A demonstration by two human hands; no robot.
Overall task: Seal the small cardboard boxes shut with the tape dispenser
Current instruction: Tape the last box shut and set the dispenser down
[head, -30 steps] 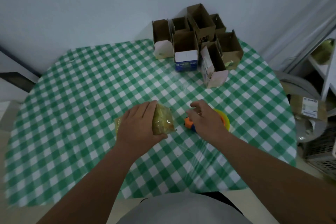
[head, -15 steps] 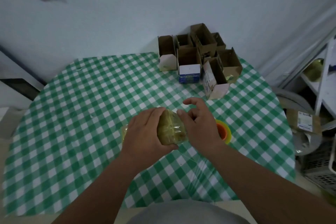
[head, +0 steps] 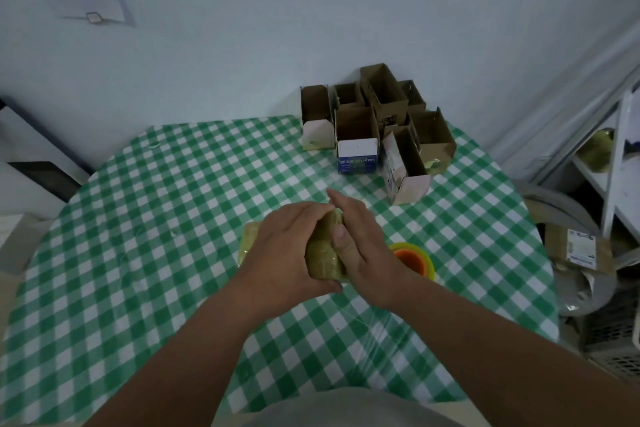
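While the tape dispenser [head: 414, 258] lies on the desk [head: 138, 218] just beside the right wrist, a taped box [head: 323, 253] is held between both hands. The right hand [head: 360, 239], on the dispenser a second ago, is now pressed against the box with thumb flat; the left hand [head: 287, 253] is curled round it in a closed grip. The tape is judged as being smoothed down. Open cardboard boxes [head: 377, 128] are clustered at the desk's far edge, unsealed. A green checked cloth covers the desk; a pale wall stands behind.

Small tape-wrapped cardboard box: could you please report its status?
Left hand grips small tape-wrapped cardboard box. Right hand presses its side. Orange-and-yellow tape dispenser idle on table.
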